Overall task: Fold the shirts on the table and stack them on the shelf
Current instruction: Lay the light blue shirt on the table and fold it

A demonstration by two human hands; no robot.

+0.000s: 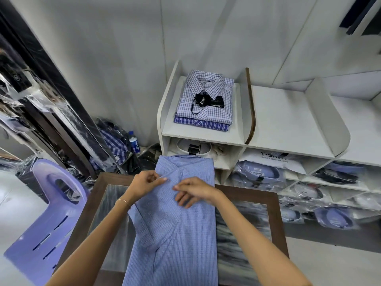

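A light blue fine-checked shirt lies lengthwise on the glass-topped table, collar at the far end and its sides folded in. My left hand pinches the cloth just below the collar. My right hand rests on the shirt's chest next to it, fingers curled down against the fabric. On the white shelf beyond the table, two folded checked shirts are stacked, the upper one carrying black tags.
A lilac plastic chair stands at the left of the table. Bagged shirts fill the lower cubbies on the right. A blue bottle and plastic-wrapped clothes lie on the floor at the back left. A bare shelf compartment sits right of the stack.
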